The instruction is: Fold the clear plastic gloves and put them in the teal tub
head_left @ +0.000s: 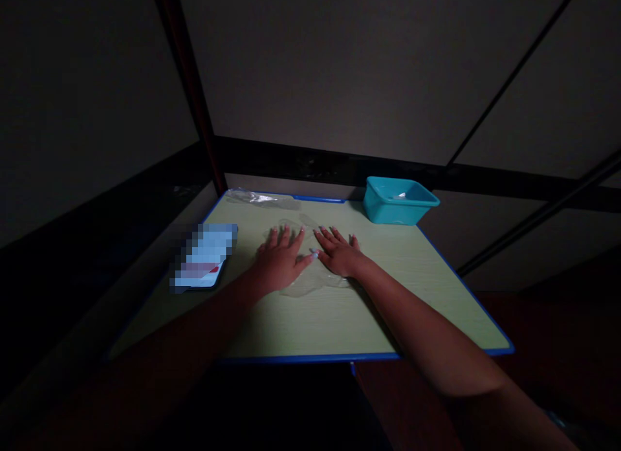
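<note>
A clear, thin plastic bag or sheet (305,284) lies on the pale table, partly hidden under my hands. My left hand (280,260) presses down on its left part, palm down with the fingers spread. On its right part rests my right hand (339,253), also palm down and fingers apart. The two thumbs come close together near the middle. Wrinkled edges of the plastic show beyond the fingertips and below the palms.
The small table (301,334) has a blue rim. A phone with a lit, blurred screen (206,253) lies at its left edge. Crumpled clear plastic (262,199) lies at the back left. At the back right stands a turquoise basket (395,211) with something pale inside. Walls rise behind.
</note>
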Available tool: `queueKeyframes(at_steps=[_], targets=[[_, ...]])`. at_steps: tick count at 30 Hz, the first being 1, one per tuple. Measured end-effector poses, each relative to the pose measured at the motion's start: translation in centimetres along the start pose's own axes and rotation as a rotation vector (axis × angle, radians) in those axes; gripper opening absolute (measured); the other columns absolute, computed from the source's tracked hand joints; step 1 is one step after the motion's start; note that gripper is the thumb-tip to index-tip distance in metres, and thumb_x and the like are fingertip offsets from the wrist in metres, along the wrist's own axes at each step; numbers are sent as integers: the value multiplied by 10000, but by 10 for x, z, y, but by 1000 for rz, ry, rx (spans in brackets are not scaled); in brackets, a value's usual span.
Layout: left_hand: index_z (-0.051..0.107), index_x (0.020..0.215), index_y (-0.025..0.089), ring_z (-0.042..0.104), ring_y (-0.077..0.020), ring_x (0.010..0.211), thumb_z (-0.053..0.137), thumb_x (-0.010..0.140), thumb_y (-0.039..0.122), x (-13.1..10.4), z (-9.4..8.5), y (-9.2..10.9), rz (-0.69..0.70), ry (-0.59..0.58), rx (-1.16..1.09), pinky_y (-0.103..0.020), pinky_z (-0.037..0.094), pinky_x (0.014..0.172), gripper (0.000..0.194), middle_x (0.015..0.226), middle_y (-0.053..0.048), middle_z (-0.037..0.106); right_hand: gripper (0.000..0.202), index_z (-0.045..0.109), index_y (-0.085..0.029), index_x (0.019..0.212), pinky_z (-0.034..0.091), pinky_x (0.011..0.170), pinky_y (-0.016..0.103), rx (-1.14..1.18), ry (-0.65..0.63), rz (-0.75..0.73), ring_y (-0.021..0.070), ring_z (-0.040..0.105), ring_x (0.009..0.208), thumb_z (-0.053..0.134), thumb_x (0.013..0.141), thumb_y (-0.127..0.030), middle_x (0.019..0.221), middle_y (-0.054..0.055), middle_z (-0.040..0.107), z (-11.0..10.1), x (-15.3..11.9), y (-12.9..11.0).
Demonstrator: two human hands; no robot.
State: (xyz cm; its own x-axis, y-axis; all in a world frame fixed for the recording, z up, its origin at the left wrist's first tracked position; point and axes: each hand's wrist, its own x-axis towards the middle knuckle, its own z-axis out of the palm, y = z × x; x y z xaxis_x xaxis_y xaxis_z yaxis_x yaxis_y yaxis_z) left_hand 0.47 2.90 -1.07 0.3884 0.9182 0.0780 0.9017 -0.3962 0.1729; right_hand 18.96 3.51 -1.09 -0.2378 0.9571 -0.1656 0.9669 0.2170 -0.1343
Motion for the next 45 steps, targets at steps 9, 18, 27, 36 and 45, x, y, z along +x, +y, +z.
queueKeyframes(at_steps=[9, 18, 27, 36, 45], targets=[[599, 1013, 164, 503, -242, 1052, 542, 816, 380, 25, -10, -43, -34, 94, 42, -354, 336, 962, 298, 1051, -95, 615, 639, 51, -297, 1486, 47, 1037, 678, -14, -54, 16, 257, -32, 1424, 186, 925, -572, 1554, 3, 0, -6, 0, 18], [595, 770, 194, 528, -227, 951, 643, 672, 371, 32, -5, -57, 86, -73, -133, -340, 343, 906, 208, 890, -38, 630, 623, 58, -319, 1482, 57, 1045, 664, -1, -67, -1, 261, -23, 1424, 216, 932, -565, 1557, 2, 4, -11, -2, 22], [555, 660, 182, 543, -144, 648, 572, 653, 319, 36, -10, -63, 97, -87, -486, -228, 380, 589, 138, 656, 15, 587, 637, 63, -302, 1486, 49, 1042, 675, -1, -67, -7, 270, -35, 1422, 217, 922, -557, 1555, -10, -1, -9, 0, 23], [613, 640, 175, 590, -153, 661, 574, 625, 304, 39, -19, -72, 44, -61, -601, -226, 409, 600, 135, 642, -2, 641, 634, 70, -321, 1482, 39, 1035, 683, 23, -67, -2, 259, -23, 1425, 230, 924, -573, 1553, -15, 3, -10, 1, 24], [505, 657, 178, 550, -111, 512, 594, 654, 159, 30, -29, -57, -210, -141, -762, -207, 390, 513, 91, 554, 26, 579, 638, 69, -313, 1482, 42, 1030, 688, 19, -73, 1, 262, -23, 1425, 240, 922, -567, 1552, -17, -4, -10, 1, 23]])
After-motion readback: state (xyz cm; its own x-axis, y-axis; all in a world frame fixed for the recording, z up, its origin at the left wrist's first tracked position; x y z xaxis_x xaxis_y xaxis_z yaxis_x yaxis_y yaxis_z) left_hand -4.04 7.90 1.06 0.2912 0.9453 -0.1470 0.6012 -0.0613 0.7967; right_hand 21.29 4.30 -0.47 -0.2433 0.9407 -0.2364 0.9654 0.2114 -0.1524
